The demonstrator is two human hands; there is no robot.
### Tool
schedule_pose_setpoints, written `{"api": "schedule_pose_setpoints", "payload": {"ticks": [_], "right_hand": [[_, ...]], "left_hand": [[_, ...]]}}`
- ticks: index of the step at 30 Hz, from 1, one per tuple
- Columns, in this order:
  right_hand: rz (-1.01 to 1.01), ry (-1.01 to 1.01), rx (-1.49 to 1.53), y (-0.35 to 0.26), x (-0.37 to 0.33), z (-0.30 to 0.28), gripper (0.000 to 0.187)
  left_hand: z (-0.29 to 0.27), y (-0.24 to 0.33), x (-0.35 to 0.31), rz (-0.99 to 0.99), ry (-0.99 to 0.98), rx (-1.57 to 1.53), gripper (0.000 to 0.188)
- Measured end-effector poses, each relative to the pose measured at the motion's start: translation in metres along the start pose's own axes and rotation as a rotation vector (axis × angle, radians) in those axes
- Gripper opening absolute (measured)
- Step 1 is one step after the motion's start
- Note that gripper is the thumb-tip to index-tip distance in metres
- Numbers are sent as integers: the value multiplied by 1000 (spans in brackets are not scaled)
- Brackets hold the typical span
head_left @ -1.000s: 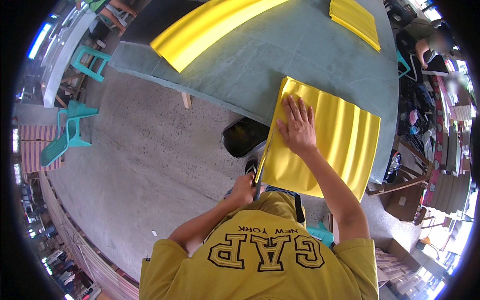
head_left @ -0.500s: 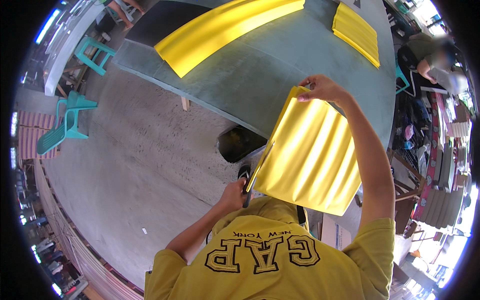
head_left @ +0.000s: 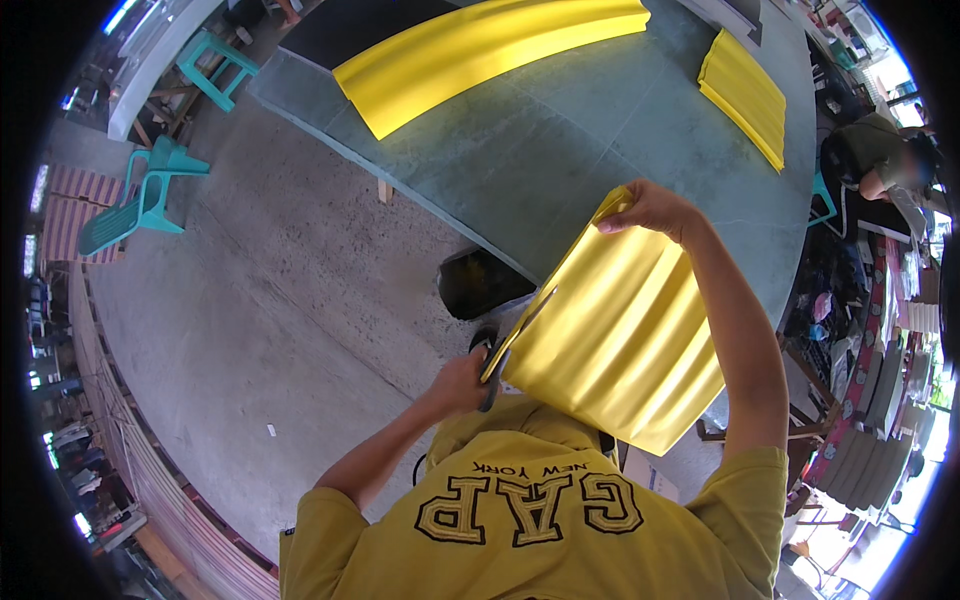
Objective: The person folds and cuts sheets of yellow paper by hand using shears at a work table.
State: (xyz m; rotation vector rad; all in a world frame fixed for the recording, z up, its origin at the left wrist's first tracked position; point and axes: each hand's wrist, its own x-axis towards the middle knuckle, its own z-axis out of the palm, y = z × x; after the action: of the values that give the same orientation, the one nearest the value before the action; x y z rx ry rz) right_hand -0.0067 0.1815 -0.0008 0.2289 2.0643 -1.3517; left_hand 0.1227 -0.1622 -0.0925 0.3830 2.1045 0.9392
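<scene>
My left hand (head_left: 460,384) is wrapped around the handles of a pair of scissors (head_left: 489,398) with dark grips. The blades lie along the left edge of a yellow sheet (head_left: 620,345), which looks folded and has soft ripples; whether they bite into it is hard to tell. Higher up, my right hand (head_left: 655,212) pinches the sheet's top left corner, thumb in front. The sheet hangs tilted between the table edge and my lap.
On the grey-green table (head_left: 560,150) lie a long curved yellow piece (head_left: 490,55) and a shorter yellow piece (head_left: 742,98). A dark container-like object (head_left: 483,284) is beneath the near edge. Teal stools (head_left: 215,70) and a teal chair (head_left: 150,200) stand left. A person (head_left: 880,155) sits at far right.
The view has shifted slightly, moving the table pieces rightward. My right hand and the sheet's top corner sit a little lower, and the scissors' handles appear wider apart.
</scene>
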Motion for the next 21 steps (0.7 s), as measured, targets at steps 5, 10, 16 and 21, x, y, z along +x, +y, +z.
{"api": "schedule_pose_setpoints", "payload": {"ticks": [5, 10, 16, 21], "right_hand": [[-15, 59, 0, 2, -2, 1, 24], [-43, 38, -20, -3, -5, 2, 24], [-68, 27, 27, 1, -5, 3, 23], [-60, 65, 14, -4, -13, 7, 22]], "left_hand": [[-8, 14, 3, 76, 0, 15, 32], [1, 9, 2, 46, 9, 73, 35], [-1, 10, 4, 72, -32, 8, 33], [-15, 34, 6, 27, -79, 98, 36]]}}
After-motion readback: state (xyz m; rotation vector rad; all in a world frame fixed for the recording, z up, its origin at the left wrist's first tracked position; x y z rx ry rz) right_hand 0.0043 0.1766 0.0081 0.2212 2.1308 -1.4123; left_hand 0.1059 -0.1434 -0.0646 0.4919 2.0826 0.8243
